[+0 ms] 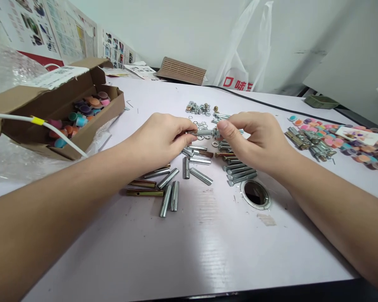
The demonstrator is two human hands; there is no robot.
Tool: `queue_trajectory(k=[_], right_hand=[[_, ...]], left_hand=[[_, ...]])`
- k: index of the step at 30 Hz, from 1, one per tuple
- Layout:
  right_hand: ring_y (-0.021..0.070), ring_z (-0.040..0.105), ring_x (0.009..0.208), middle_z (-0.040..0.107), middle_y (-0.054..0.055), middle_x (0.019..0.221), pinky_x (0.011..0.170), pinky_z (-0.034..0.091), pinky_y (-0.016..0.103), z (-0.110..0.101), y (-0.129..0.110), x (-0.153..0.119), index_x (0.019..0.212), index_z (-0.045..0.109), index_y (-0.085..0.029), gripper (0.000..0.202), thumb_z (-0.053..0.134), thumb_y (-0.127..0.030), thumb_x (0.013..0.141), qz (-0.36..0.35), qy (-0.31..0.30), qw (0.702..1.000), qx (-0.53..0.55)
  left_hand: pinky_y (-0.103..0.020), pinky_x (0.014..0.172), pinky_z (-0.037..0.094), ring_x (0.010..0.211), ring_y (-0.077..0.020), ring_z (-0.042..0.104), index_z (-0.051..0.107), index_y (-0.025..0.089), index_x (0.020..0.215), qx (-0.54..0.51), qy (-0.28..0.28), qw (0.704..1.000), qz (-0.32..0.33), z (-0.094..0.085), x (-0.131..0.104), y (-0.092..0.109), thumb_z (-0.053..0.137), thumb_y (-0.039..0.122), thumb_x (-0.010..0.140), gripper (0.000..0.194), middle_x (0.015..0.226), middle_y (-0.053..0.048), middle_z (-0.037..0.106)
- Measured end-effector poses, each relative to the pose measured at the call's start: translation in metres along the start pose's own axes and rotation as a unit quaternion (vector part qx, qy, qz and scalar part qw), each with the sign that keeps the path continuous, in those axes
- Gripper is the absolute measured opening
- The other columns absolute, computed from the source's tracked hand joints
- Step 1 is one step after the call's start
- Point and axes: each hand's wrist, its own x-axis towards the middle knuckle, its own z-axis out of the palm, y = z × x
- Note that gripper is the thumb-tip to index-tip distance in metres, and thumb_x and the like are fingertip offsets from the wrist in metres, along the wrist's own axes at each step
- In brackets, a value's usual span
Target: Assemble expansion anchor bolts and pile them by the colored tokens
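A metal bolt (204,132) is held level between both hands above the table. My left hand (166,136) pinches its left end. At the other end, my right hand (250,136) grips it near a nut and washer, with the fingertips closed around them. Below the hands lie several metal sleeves (200,176), silver and brassy. Several bolts (242,172) lie in a row under my right hand. Beyond the hands are a pile of nuts (198,108) and a pile of washers (202,126), partly hidden.
An open cardboard box (113,98) with coloured caps stands at the left, a white cable passing before it. At the right lie assembled anchors (311,144) and many coloured caps (365,158). A round table hole (255,194) is near my right forearm. A black cable (258,97) runs behind.
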Motion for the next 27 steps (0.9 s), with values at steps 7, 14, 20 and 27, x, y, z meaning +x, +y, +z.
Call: queue_trajectory(k=[7,14,20,27], right_hand=[[0.0141,0.058,0.067,0.067,0.003,0.075,0.061,0.042,0.03,0.0001,0.0024,-0.0002,0.088,0.07,-0.019,0.03,0.064,-0.048,0.093,-0.003,-0.011,1.0,0.025],[0.016,0.06,0.068,0.069,0.003,0.078,0.059,0.043,0.03,0.0,-0.0012,0.0001,0.108,0.069,-0.02,0.034,0.06,-0.05,0.094,0.013,-0.001,0.999,0.033],[0.0145,0.055,0.053,0.058,0.002,0.054,0.052,0.04,0.031,0.0008,0.0004,-0.0001,0.064,0.065,-0.02,0.056,0.047,-0.061,0.098,0.053,-0.049,0.995,0.065],[0.0146,0.061,0.065,0.07,0.003,0.076,0.058,0.044,0.029,0.0003,-0.002,0.0009,0.092,0.07,-0.019,0.035,0.06,-0.053,0.093,0.048,-0.023,0.996,0.075]], left_hand=[[-0.027,0.07,0.041,0.072,-0.0166,0.064,0.077,0.024,0.094,-0.003,-0.007,1.0,-0.007,-0.002,0.0012,-0.0008,0.053,0.039,0.089,0.029,0.075,0.002,0.073],[-0.028,0.072,0.043,0.081,-0.019,0.067,0.077,0.026,0.1,-0.005,0.001,1.0,-0.013,-0.0044,-0.0004,0.002,0.051,0.037,0.09,0.03,0.085,0.0,0.076],[-0.027,0.068,0.042,0.074,-0.0164,0.065,0.076,0.025,0.098,-0.016,-0.031,0.999,0.012,-0.0037,-0.0015,0.0032,0.048,0.035,0.094,0.03,0.082,0.001,0.076],[-0.027,0.068,0.041,0.073,-0.0164,0.065,0.077,0.025,0.097,-0.015,-0.011,1.0,0.001,-0.0032,0.0001,0.0019,0.053,0.035,0.092,0.027,0.081,0.002,0.076]])
